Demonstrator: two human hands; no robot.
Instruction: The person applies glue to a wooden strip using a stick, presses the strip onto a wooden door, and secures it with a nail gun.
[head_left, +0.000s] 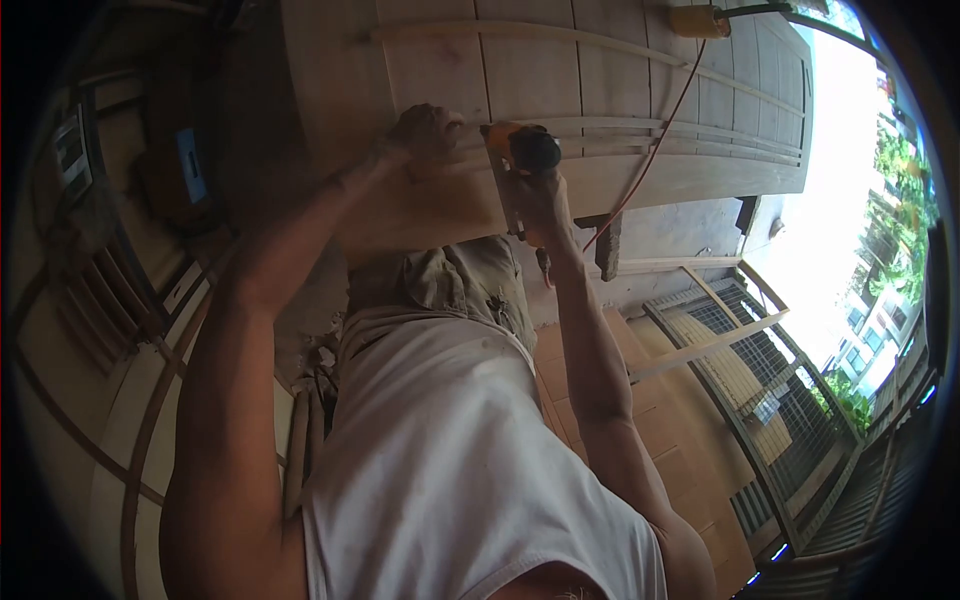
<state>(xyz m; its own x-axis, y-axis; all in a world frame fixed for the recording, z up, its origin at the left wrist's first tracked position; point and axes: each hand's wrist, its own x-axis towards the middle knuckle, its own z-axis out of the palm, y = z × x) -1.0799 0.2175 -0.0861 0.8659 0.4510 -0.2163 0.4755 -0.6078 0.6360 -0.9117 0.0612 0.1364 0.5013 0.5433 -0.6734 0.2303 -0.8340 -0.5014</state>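
Observation:
My right hand (543,208) is wrapped round the handle of an orange and black power tool (518,146), which looks like an air nailer. The tool rests over thin wooden strips (620,140) on a large panelled wooden door (430,208). To the left of the tool's nose, my left hand (428,130) has its fingers curled close over the wood beside the strips. What its fingers hold, if anything, is too dark to make out.
A red hose (658,145) crosses the door from a yellow object (698,21) at its far edge. Beyond my right arm stand a framed wire mesh (745,350) and brown panels (680,455). Curved wooden pieces (150,420) lie at the left, near a blue object (190,165).

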